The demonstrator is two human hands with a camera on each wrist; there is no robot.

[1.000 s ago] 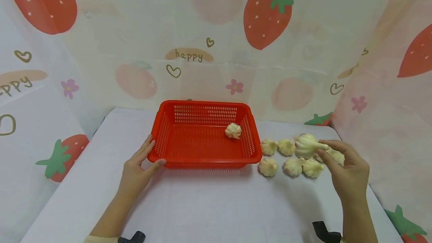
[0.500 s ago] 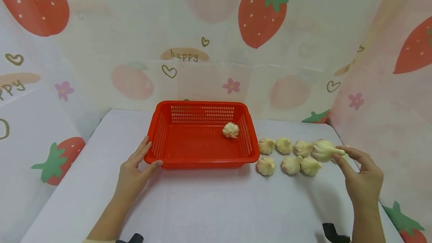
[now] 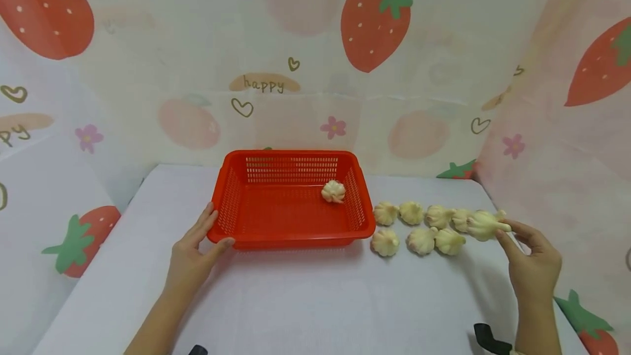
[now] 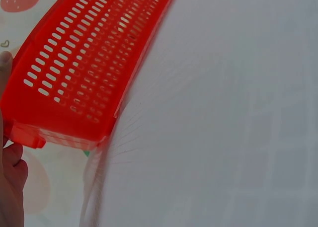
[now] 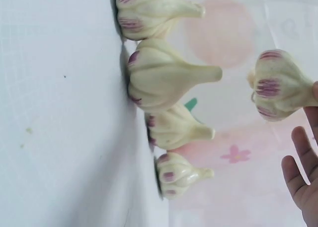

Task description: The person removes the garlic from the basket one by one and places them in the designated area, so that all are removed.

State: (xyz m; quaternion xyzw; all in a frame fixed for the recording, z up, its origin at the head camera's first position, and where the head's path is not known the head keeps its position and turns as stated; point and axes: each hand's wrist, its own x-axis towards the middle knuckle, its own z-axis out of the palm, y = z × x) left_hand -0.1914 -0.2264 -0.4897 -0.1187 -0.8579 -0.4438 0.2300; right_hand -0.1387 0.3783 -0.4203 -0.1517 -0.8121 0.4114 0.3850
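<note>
My right hand pinches a garlic bulb by its stem at the right end of the garlic rows. In the right wrist view this held bulb is clear of the table, its purple-streaked base turned toward the tabletop. My left hand holds the near left corner of a red plastic basket, thumb on the front rim and fingers along the left side. Part of that hand shows at the edge of the left wrist view. Inside the basket, toward its right, lies one garlic bulb.
Right of the basket, several garlic bulbs stand in two rows on the white-covered table. The nearest bulb is close to the basket's right wall. A strawberry-print cloth hangs behind and at both sides.
My right hand has carried the held bulb rightward along the back row and slightly lower. My left hand stays on the basket corner. The head view has shifted a little.
</note>
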